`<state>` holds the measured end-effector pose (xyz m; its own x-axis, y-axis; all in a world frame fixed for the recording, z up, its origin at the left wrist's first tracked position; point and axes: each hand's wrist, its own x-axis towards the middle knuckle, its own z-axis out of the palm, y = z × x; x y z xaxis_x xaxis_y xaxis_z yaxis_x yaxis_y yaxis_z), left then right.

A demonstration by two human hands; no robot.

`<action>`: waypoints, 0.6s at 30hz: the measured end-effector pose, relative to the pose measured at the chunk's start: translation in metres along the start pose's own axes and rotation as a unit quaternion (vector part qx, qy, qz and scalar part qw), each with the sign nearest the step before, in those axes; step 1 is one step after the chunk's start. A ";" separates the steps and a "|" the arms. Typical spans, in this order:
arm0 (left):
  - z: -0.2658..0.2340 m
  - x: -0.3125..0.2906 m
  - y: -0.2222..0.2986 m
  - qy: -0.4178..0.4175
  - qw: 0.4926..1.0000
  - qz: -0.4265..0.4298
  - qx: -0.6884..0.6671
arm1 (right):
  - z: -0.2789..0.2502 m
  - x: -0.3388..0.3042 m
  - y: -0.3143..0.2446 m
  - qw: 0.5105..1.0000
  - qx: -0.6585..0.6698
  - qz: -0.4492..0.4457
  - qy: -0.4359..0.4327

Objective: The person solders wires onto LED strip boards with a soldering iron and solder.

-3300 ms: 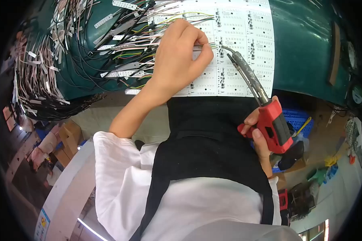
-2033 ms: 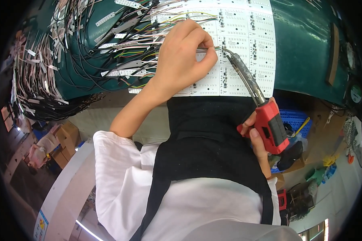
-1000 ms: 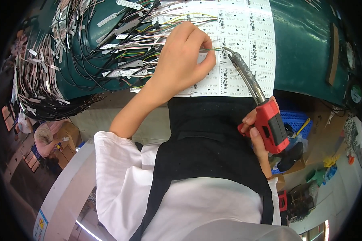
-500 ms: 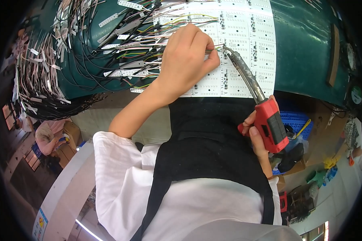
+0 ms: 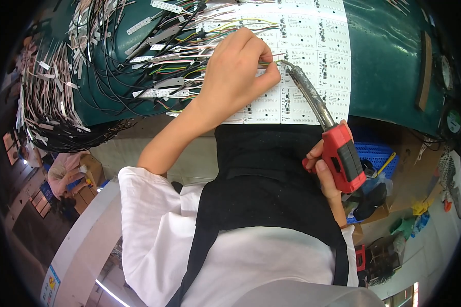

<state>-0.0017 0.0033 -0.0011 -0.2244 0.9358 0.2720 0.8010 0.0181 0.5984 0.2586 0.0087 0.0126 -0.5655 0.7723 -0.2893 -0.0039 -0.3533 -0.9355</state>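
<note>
My left hand pinches thin wires between thumb and forefinger, above a white circuit board panel. The wire ends stick out to the right of the fingertips, beside a row of small dark parts. Wrapped round the red grip of a soldering iron, my right hand sits in front of the table edge at the right. The iron's long metal barrel slants up and left, its tip at the wires near my left fingertips. Whether the tip touches a wire or the board cannot be made out.
Black cables and small white strip boards spread over the green table to the left. A bundle of wires hangs over the left edge. Below the table at right stands a blue basket. Another person is at the far left.
The iron's tip has shifted slightly left, toward my left fingertips, and the red grip has moved a little left with it. My left hand still pinches the wires, almost in place.
</note>
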 end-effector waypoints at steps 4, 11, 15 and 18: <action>0.000 0.000 0.000 -0.008 1.000 -0.011 -0.007 | -0.007 0.001 -0.002 0.999 -0.011 -0.042 -0.028; -0.008 0.008 0.009 0.020 0.995 -0.039 -0.092 | -0.010 -0.001 -0.002 0.999 0.010 -0.039 -0.021; -0.013 0.006 0.001 -0.044 0.988 -0.039 -0.141 | -0.009 -0.002 -0.002 0.999 0.001 -0.022 -0.036; -0.014 0.007 0.001 -0.074 0.993 -0.019 -0.092 | -0.006 -0.004 0.001 0.999 0.012 -0.014 -0.032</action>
<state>-0.0106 0.0046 0.0121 -0.1587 0.9772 0.1410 0.6747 0.0031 0.7381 0.2659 0.0084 0.0118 -0.6161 0.7470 -0.2498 -0.0393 -0.3459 -0.9374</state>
